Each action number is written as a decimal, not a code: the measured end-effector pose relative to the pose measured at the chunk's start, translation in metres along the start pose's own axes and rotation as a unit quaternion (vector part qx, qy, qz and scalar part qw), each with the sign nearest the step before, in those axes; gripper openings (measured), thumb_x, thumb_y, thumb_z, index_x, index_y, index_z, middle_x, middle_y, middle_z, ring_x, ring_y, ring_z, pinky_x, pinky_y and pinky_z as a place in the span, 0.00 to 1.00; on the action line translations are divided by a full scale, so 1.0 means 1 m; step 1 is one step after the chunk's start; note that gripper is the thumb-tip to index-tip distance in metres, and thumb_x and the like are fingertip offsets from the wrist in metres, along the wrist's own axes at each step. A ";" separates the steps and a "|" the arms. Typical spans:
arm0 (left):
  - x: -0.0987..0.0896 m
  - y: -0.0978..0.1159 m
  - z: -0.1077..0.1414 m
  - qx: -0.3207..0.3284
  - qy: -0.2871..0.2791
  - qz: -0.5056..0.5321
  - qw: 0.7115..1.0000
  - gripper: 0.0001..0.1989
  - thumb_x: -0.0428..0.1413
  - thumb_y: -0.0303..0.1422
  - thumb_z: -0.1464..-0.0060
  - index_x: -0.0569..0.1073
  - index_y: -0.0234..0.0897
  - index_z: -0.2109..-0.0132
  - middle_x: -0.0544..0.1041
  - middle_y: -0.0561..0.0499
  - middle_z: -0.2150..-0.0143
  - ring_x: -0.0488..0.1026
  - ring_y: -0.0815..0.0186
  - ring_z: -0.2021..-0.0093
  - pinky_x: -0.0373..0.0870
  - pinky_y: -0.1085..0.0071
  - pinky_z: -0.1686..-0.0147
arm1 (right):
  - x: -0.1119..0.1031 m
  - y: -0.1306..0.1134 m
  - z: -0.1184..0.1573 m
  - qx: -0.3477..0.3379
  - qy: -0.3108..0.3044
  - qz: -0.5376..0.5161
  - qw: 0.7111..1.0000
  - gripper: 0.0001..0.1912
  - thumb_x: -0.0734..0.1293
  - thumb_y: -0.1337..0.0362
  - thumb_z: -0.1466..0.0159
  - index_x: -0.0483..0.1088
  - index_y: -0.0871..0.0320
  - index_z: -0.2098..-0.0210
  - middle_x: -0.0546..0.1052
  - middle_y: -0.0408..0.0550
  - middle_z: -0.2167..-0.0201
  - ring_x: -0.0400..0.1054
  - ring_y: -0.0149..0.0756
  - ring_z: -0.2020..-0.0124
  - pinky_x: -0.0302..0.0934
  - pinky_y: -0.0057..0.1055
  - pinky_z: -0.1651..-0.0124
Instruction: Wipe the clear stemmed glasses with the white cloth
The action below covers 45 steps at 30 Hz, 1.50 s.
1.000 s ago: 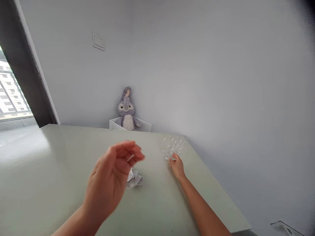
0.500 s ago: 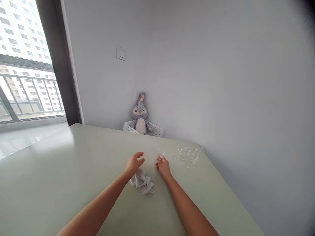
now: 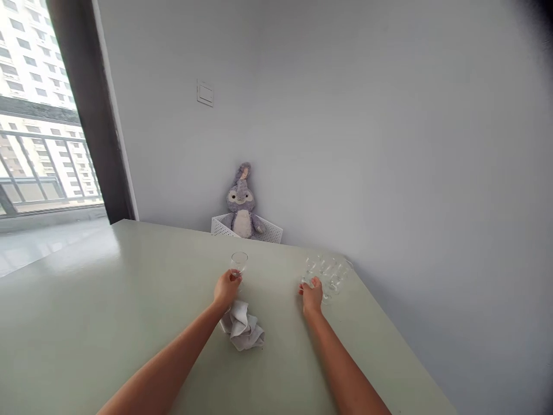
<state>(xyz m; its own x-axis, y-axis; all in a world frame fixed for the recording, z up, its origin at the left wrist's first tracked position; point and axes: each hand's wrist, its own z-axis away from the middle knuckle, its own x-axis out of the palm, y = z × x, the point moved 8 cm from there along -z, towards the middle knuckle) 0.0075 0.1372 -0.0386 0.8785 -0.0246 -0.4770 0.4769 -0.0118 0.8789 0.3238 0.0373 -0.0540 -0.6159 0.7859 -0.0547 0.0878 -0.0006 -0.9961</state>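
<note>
A clear stemmed glass [image 3: 239, 262] stands upright in my left hand [image 3: 227, 289], whose fingers are closed round its lower part. My right hand [image 3: 311, 295] is at the near left side of a group of several clear stemmed glasses [image 3: 330, 271]. Its thumb and fingers are curled round the lower part of one glass there; the grip is partly hidden by the hand. A crumpled light grey cloth [image 3: 244, 328] lies on the table just in front of my left hand, beside the wrist.
The pale green table [image 3: 151, 300] reaches to the wall on the right. Beyond its far edge, a purple plush toy [image 3: 242, 216] sits in a white perforated basket [image 3: 273, 233]. A dark-framed window [image 3: 82, 115] is at the left.
The single glass has gone from my right hand to my left, which closed on it. My right hand has moved right to the group of glasses. The view has shifted slightly.
</note>
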 end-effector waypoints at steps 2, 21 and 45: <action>-0.012 -0.006 -0.005 -0.006 0.021 0.000 1.000 0.10 0.51 0.33 0.52 0.70 0.39 0.61 0.75 0.52 0.69 0.70 0.68 0.71 0.58 0.76 0.75 | 0.003 0.004 -0.012 0.014 -0.011 -0.005 1.000 0.30 0.61 0.63 0.53 0.56 0.55 0.50 0.64 0.52 0.52 0.66 0.26 0.77 0.62 0.27 0.74; -0.137 -0.062 -0.019 -0.057 0.242 -0.083 0.965 0.16 0.46 0.34 0.48 0.70 0.37 0.54 0.69 0.42 0.52 0.65 0.57 0.51 0.61 0.66 0.57 | 0.205 -0.016 0.106 0.021 -0.301 0.003 0.953 0.14 0.64 0.60 0.50 0.67 0.60 0.66 0.71 0.44 0.73 0.64 0.26 0.82 0.57 0.22 0.84; -0.143 -0.093 -0.024 -0.043 0.313 0.100 0.944 0.22 0.43 0.22 0.57 0.65 0.39 0.53 0.72 0.49 0.60 0.70 0.68 0.61 0.66 0.73 0.61 | 0.246 -0.027 0.153 0.044 -0.334 -0.058 0.940 0.17 0.63 0.69 0.52 0.66 0.58 0.61 0.69 0.47 0.62 0.67 0.26 0.78 0.60 0.22 0.82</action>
<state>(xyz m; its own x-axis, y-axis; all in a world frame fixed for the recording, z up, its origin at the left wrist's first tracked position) -0.1616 0.1661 -0.0519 0.7825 0.5775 -0.2328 0.2770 0.0119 0.9608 0.0504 0.1360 -0.0506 -0.9739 0.2209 0.0532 -0.0575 -0.0133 -0.9983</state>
